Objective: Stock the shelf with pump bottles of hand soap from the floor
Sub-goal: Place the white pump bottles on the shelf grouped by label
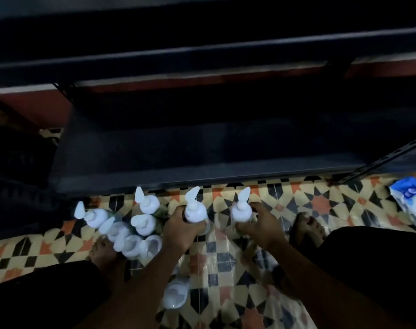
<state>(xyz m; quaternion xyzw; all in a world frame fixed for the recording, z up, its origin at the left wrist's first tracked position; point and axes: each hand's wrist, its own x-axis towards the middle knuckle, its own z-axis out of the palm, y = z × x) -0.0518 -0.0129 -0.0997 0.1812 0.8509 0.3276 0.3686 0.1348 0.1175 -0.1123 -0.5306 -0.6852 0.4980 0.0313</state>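
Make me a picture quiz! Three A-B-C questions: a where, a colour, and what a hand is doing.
1. Where is the blue-and-white packet? A. in a hand B. on the patterned tile floor C. atop a bottle
2. What colour tops have the plastic pump bottles? A. red B. white C. green
3. What is the left hand doing? A. hanging loose B. pressing tiles C. gripping a pump bottle
1 B: it lies on tiles at the right. 2 B: every pump top looks white. 3 C: it curls round one.
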